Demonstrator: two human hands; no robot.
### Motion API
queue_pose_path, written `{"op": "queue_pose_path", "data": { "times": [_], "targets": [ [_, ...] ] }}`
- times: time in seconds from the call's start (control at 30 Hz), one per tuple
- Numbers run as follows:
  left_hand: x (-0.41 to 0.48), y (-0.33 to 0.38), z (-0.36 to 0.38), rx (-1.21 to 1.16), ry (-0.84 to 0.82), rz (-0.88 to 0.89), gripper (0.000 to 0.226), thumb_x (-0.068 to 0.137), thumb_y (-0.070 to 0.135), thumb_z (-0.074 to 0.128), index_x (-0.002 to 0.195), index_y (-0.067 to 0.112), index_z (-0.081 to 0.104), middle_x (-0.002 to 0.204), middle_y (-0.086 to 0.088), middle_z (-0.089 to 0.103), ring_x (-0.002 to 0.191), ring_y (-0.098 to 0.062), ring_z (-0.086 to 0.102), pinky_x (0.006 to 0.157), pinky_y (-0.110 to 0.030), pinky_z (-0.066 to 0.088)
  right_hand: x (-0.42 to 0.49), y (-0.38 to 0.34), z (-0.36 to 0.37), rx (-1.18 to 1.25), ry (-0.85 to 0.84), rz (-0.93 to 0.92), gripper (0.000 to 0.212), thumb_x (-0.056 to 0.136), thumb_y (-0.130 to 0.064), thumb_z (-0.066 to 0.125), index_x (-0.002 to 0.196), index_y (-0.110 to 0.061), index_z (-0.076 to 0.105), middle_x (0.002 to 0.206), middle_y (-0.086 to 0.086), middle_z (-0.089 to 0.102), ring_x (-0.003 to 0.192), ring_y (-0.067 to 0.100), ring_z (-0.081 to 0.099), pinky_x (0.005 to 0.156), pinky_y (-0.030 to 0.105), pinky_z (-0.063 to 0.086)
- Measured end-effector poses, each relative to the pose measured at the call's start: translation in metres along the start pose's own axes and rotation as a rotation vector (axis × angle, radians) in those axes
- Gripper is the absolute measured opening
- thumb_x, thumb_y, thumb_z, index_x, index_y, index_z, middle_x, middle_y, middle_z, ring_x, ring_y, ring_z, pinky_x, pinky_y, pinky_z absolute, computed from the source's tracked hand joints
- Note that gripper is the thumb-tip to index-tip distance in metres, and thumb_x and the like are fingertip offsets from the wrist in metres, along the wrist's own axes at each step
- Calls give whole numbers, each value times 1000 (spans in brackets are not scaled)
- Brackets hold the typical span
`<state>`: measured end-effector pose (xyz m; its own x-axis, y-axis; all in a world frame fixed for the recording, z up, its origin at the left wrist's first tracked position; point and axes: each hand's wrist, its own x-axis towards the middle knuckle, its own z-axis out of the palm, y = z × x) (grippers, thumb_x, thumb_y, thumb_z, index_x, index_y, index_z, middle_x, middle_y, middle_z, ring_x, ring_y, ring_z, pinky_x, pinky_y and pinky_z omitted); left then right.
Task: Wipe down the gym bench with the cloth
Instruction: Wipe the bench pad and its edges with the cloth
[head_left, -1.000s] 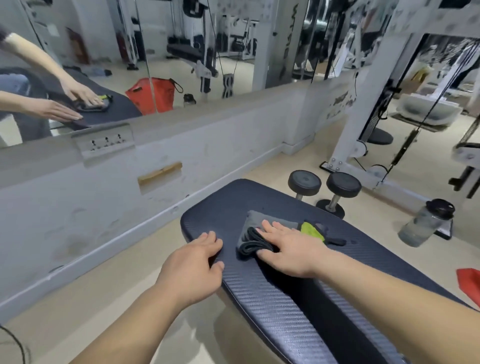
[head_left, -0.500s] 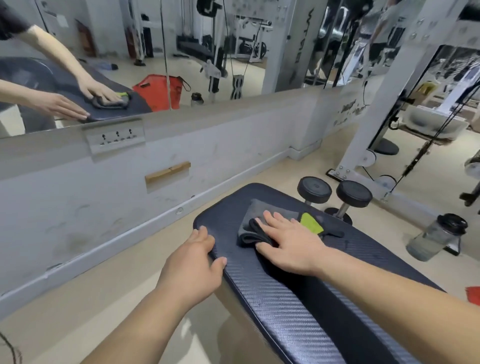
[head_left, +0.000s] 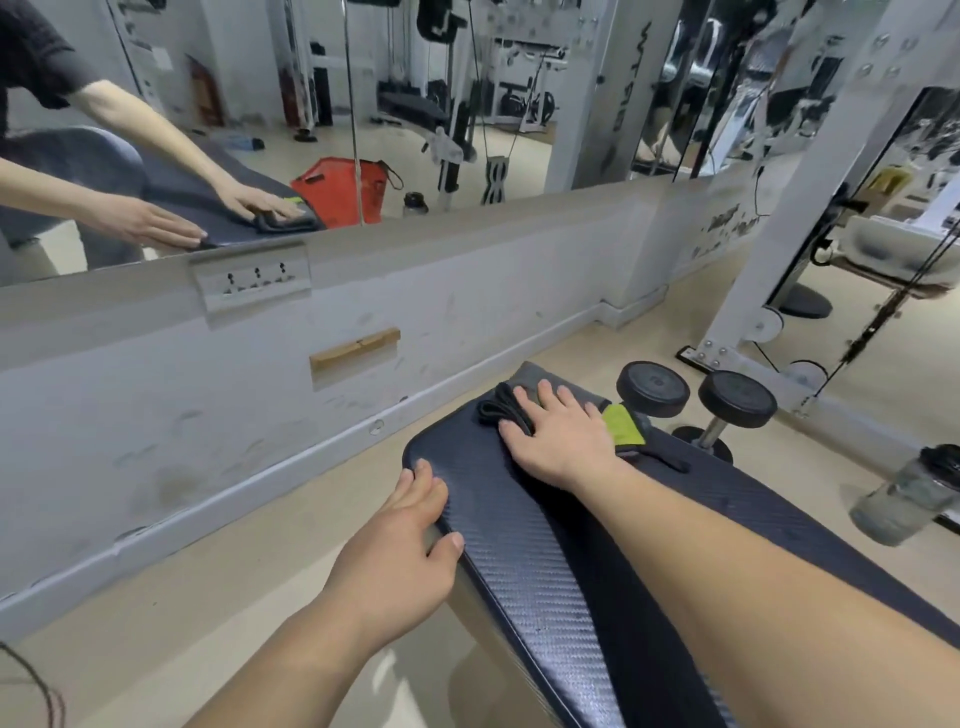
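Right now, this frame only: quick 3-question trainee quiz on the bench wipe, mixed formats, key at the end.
1. True or false: the right hand presses flat on the cloth.
2. The left hand rests on: A) a dumbbell B) the bench edge C) the water bottle.
3. Fill in: the cloth lies at the bench's ____ end, toward the wall.

Key: 1 true; 2 B; 3 far.

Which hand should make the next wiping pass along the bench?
Right. The right hand lies flat on the grey cloth with the lime-green patch at the far end of the dark textured gym bench; the left hand only braces the near edge.
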<state>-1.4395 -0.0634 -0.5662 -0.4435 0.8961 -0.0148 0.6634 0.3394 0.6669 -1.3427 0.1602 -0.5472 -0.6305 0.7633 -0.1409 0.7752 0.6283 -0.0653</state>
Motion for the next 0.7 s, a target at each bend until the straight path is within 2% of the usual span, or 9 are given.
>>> {"op": "queue_pose_path", "data": {
  "times": [0.13,0.27,0.33,0.4,0.43,0.5,0.6,0.7],
  "targets": [
    [4,-6,4,-51,43,-9,64,96,35,62,155,31,39,164,24,12,151,9,5,116,-14,14,-41,-25,1,22,-33,-166,69,99,-62,28,162,-37,15,173,-1,7,159,20,5,127,47,6],
    [2,-12,5,-229,118,-29,51,83,38,77,133,35,66,158,24,32,148,8,25,120,-22,30,-99,-33,2,22,-46,-325,68,99,-60,30,162,-38,16,173,-2,6,159,18,3,128,42,4],
    [2,-12,6,-234,170,-61,68,80,37,83,143,28,59,160,20,33,147,7,29,118,-17,24,-99,-27,-2,11,-83,-341,67,100,-62,30,162,-40,15,173,-5,4,159,15,2,128,40,4],
    [4,-11,6,-195,187,-84,87,79,39,84,154,21,43,165,14,26,150,2,24,116,-13,16,-78,-19,-12,4,-117,-340,65,101,-63,31,161,-43,15,172,-9,4,159,12,3,128,38,5],
    [5,-9,5,-189,180,-88,90,80,40,83,156,20,39,167,11,22,152,0,21,116,-13,14,-62,-15,-15,2,-128,-319,66,101,-63,32,161,-42,15,172,-9,3,159,12,3,128,38,5],
    [3,-6,5,-196,130,-102,87,85,41,79,158,20,35,169,10,15,151,2,18,112,-11,13,-28,-8,-17,-1,-126,-222,68,101,-63,31,162,-39,12,173,-6,2,159,15,2,128,40,5],
    [-1,-8,3,-234,85,-104,79,89,43,74,157,26,36,167,19,8,141,13,19,107,-10,18,7,-12,-10,13,-86,-71,70,100,-65,24,163,-38,9,173,-3,0,159,19,0,127,46,4],
    [1,-11,3,-215,44,-111,79,91,46,70,158,28,32,166,23,4,148,6,22,108,-12,19,2,-26,-2,-11,-53,-52,71,99,-65,23,163,-38,9,173,-1,1,159,22,1,127,49,3]
  ]
}}
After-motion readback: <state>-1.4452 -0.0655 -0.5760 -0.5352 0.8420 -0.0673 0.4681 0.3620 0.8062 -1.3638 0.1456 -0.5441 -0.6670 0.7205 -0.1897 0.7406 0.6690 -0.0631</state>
